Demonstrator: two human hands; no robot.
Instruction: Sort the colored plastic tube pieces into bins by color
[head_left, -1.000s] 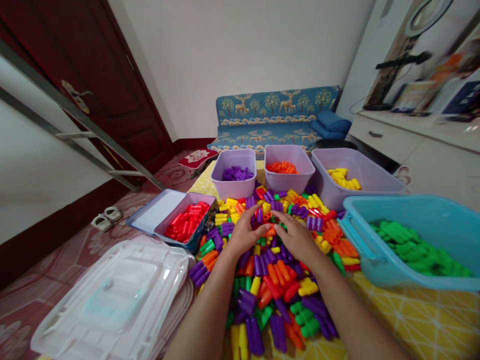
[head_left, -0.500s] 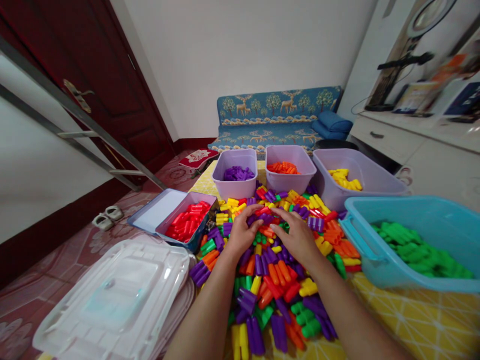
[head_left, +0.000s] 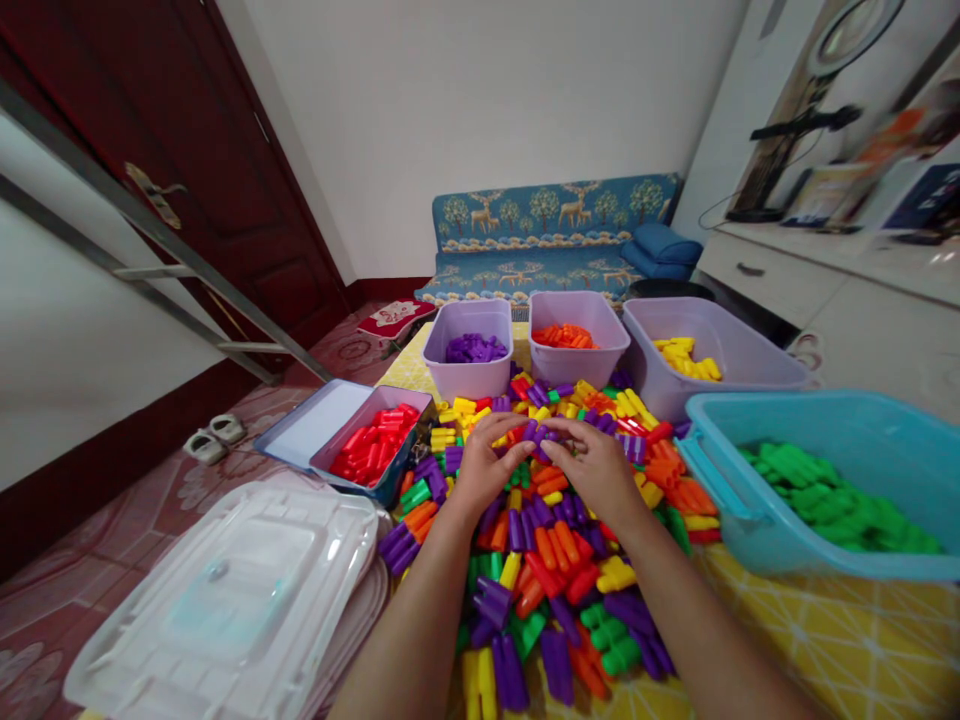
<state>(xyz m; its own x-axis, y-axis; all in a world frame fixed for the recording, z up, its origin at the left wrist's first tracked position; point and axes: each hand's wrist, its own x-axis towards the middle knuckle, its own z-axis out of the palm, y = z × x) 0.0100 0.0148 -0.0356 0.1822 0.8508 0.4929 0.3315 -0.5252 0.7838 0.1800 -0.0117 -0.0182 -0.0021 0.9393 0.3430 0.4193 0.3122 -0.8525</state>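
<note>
Both hands meet over a pile of mixed coloured plastic pieces (head_left: pixel 555 545) on the table. My left hand (head_left: pixel 491 458) has its thumb and fingers closed on the left side of a purple piece (head_left: pixel 541 436). My right hand (head_left: pixel 589 460) pinches the same piece from the right. Beyond the hands stand a lilac bin of purple pieces (head_left: pixel 469 378), one of orange pieces (head_left: pixel 576 366) and one of yellow pieces (head_left: pixel 664 385). A tin with red pieces (head_left: pixel 373 446) lies open at the left. Green pieces (head_left: pixel 832 495) fill part of a blue bin (head_left: pixel 720 475) at the right.
Stacked white lids (head_left: pixel 225 590) lie at the front left. A yellow patterned cloth (head_left: pixel 840 630) covers the table. Behind it stands a blue sofa (head_left: pixel 525 265). A metal ladder (head_left: pixel 150 225) leans at the left, and a white cabinet (head_left: pixel 795 275) stands at the right.
The fingers of both hands have come closer together. A purple piece is now raised between them, where the hands were apart over the pile before.
</note>
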